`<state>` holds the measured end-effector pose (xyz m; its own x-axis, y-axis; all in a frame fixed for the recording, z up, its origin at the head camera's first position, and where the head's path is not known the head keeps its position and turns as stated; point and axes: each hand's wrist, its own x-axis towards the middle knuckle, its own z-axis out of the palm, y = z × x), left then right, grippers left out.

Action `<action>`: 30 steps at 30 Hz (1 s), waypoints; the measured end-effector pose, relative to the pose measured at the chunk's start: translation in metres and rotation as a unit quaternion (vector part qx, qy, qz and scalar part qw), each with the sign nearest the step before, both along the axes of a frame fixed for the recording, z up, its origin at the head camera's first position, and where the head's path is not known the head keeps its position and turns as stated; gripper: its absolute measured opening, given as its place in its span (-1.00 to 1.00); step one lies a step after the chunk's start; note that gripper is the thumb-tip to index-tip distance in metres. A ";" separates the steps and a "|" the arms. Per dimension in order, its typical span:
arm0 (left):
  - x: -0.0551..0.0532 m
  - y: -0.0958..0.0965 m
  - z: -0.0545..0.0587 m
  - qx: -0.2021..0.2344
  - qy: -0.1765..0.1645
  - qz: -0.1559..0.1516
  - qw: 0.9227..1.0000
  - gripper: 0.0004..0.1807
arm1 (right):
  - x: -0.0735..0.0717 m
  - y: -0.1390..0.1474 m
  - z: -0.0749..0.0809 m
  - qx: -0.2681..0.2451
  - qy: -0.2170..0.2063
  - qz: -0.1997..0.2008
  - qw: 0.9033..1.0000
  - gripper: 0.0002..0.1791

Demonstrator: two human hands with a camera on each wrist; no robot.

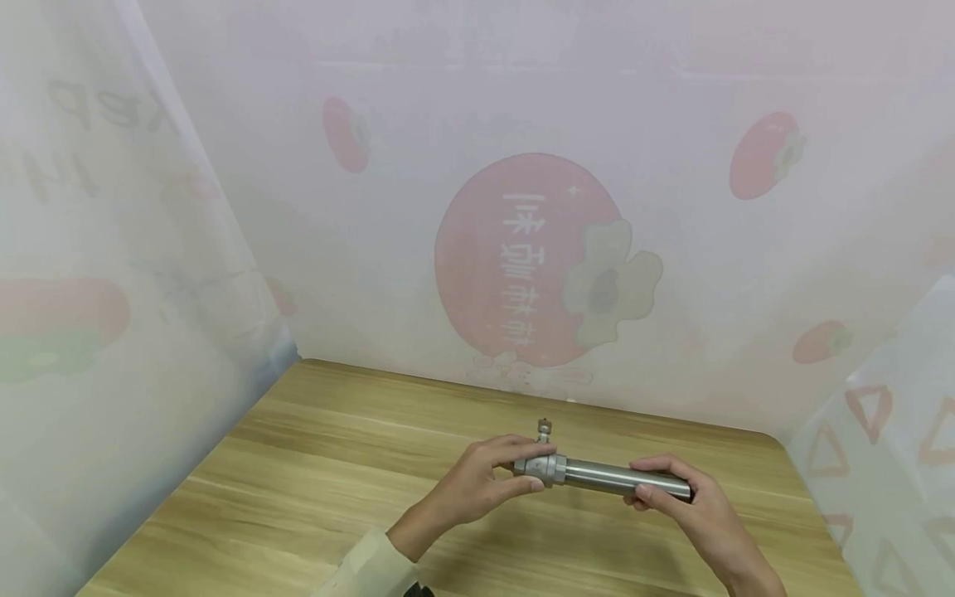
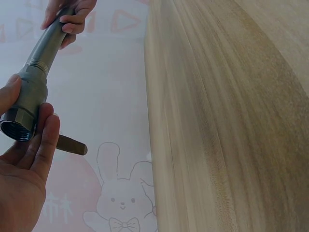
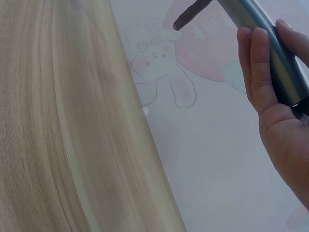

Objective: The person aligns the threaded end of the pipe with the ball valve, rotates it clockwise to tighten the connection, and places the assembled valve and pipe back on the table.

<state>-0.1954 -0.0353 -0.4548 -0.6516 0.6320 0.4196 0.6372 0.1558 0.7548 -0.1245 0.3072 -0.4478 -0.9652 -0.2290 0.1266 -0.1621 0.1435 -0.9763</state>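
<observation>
A metal valve [image 1: 543,469] is joined to a long steel pipe [image 1: 604,476], and both are held above the table, nearly level. My left hand [image 1: 477,481] grips the valve body between thumb and fingers. A short valve handle [image 1: 545,428] sticks out on the far side. In the left wrist view the threaded open end [image 2: 18,129] of the valve faces the camera, and some pipe threads [image 2: 37,65] show at the joint. My right hand [image 1: 694,497] holds the pipe near its free end, thumb opposite the fingers; the right wrist view shows this pipe [image 3: 285,72] too.
The wood-grain table [image 1: 313,464] lies below both hands. A pale curtain [image 1: 388,265] printed with fruit and a rabbit stands behind its far edge, and similar sheets hang at the left [image 1: 149,332] and right [image 1: 895,448].
</observation>
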 end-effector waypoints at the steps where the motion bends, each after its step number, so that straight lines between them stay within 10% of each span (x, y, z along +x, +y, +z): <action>1: 0.000 0.000 0.000 0.000 0.000 0.000 1.000 -0.48 | 0.000 0.000 0.000 0.001 -0.002 -0.002 1.000 -0.62; 30: -0.001 0.000 0.000 0.002 -0.024 0.000 1.000 -0.47 | 0.002 -0.001 0.001 -0.004 0.012 0.014 1.000 -0.61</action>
